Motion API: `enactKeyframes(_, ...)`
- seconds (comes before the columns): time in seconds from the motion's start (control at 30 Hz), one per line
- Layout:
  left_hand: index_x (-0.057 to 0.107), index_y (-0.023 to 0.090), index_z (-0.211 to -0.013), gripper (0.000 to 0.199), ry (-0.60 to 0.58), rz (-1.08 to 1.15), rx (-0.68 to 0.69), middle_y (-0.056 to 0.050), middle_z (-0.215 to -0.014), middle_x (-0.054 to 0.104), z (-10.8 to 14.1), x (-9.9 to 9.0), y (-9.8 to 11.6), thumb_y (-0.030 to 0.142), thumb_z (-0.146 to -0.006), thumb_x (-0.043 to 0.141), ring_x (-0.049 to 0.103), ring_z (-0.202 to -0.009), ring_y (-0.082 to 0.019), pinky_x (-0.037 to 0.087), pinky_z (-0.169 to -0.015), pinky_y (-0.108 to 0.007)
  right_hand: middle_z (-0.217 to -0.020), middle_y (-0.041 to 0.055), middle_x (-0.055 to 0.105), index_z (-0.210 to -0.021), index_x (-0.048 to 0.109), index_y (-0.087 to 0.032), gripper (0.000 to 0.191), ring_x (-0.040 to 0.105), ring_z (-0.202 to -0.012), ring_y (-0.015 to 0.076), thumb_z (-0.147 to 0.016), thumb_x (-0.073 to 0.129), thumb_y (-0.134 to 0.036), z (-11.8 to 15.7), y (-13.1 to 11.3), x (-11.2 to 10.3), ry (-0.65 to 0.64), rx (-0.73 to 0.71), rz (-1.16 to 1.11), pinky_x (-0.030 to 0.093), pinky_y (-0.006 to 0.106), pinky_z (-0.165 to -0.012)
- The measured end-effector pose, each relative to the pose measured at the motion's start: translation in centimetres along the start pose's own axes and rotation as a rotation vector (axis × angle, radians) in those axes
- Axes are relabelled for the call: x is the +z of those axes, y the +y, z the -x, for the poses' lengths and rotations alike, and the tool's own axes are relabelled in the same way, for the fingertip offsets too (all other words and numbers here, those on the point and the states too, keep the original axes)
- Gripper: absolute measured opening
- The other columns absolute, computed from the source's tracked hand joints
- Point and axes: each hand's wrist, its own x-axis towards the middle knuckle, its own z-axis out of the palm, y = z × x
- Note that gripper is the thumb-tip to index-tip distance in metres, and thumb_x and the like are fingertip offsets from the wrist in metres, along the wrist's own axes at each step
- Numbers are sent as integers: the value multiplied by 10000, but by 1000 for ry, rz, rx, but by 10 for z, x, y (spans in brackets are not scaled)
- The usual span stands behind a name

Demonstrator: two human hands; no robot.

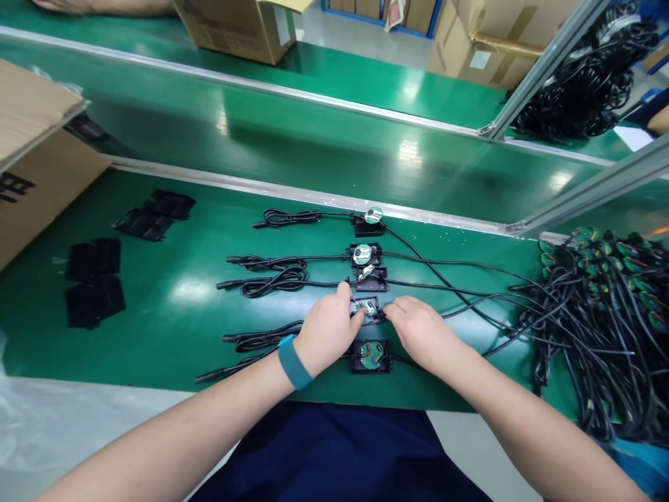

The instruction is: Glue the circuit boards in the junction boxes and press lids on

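Several small black boxes with round green circuit boards stand in a column on the green table. My left hand (328, 326), with a teal band at the wrist, grips the left side of one box (371, 310), its thumb by the circuit board. At that box's right edge, my right hand (418, 326) pinches the black cable where it enters. Nearer to me is another box (371, 357) with its board inside. Beyond my hands are a box (372, 280) with a tilted board, a box (364, 255) with a flat board, and the farthest box (368, 224).
Black plastic cases (94, 282) lie at the left, beside a cardboard box (42, 188). Coiled cables (274, 279) extend left of the boxes. A large heap of cables and boards (601, 328) fills the right. A metal rail (293, 197) runs behind. Across it, a person's forearm (109, 7) shows.
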Motion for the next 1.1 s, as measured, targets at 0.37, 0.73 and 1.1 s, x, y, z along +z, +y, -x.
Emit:
enactKeyframes(0.37, 477, 180, -1062, 170, -30, -18, 22, -93, -851, 704, 0, -1, 4, 277, -930, 525, 697, -823, -281, 469, -663, -336, -734, 23, 651, -885, 608, -176, 174, 591, -665, 149, -982, 464, -179, -7, 12, 7, 50, 112, -479, 437, 264, -678)
enactKeyframes(0.73, 456, 181, -1037, 150, -106, 113, 87, -91, -854, 691, 1, -6, -2, 237, -921, 533, 692, -821, -266, 467, -665, -326, -738, 42, 646, -888, 562, -177, 177, 593, -670, 162, -990, 417, -189, -7, 3, 5, 61, 174, -451, 419, 271, -670)
enactKeyframes(1.1, 488, 175, -1070, 226, -147, 4, 71, -117, -904, 702, -5, -10, 2, 248, -878, 582, 692, -875, -302, 486, -702, -355, -754, 49, 640, -930, 570, -182, 179, 570, -665, 167, -1002, 409, -212, -3, 2, 7, -8, 193, -213, 373, 264, -647)
